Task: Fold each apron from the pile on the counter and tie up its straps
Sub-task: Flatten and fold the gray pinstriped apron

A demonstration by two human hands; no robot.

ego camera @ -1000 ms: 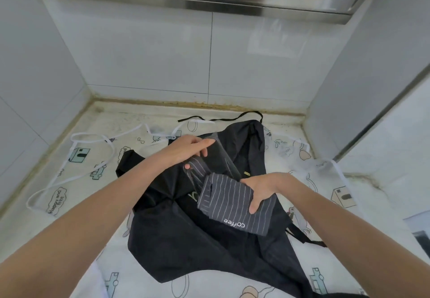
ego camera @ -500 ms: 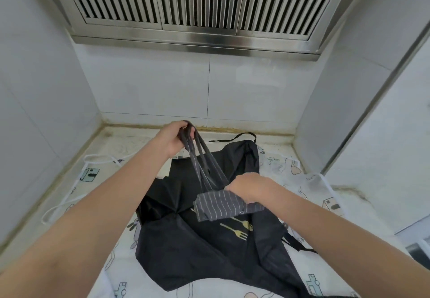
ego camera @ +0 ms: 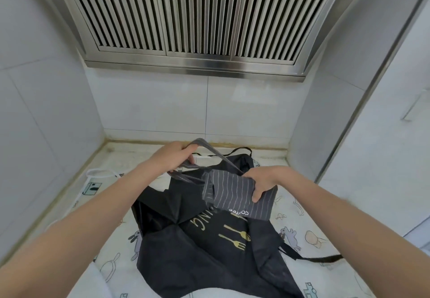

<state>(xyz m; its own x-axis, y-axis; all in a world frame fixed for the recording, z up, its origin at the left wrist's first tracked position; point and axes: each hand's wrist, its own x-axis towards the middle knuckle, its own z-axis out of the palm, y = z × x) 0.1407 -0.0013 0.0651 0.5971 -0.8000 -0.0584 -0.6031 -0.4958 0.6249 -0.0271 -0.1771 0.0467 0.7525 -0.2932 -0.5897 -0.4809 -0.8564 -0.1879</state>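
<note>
Striped apron now folded small, lifted above the black apron; our right hand clamps it, left hand has pulled the straps up, fingers closed. We judge tying comes next.
</note>
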